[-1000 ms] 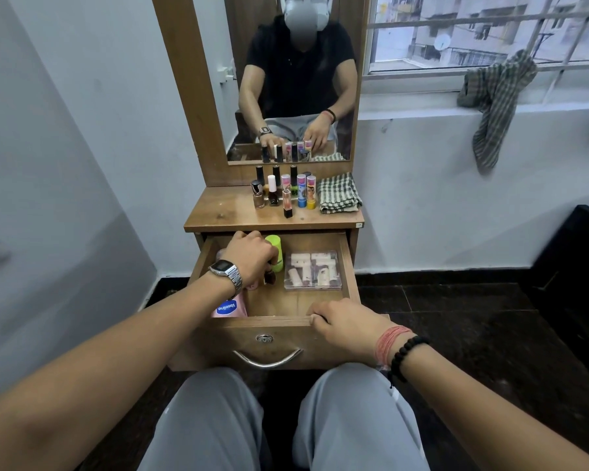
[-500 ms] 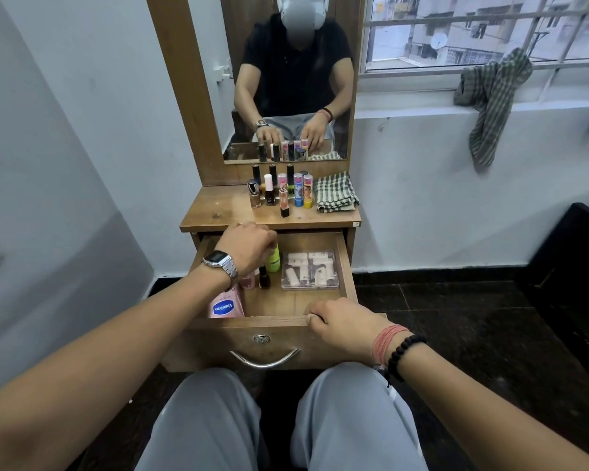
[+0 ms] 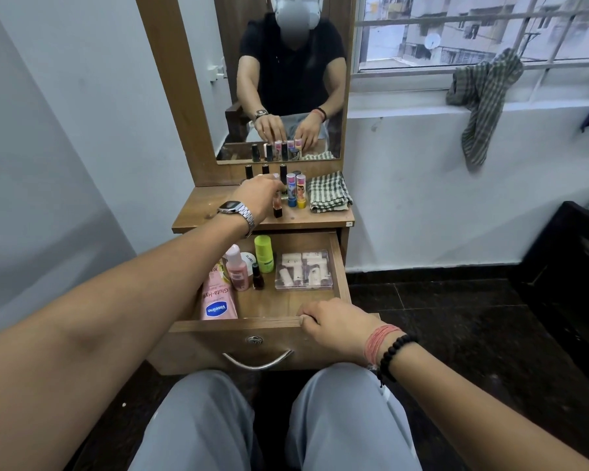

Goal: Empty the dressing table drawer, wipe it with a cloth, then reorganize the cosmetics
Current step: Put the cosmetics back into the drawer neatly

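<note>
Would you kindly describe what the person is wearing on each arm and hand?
Both forearms are bare, with no sleeves in view. The left hand has a silver metal-link wristwatch with a rectangular dark face. The right hand has wound pinkish-orange thread at the wrist and, next to it, a black bead bracelet.

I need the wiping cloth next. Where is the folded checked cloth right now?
In the head view, the folded checked cloth lies on the right end of the dressing table top, just right of the standing tubes and below the mirror.
</note>
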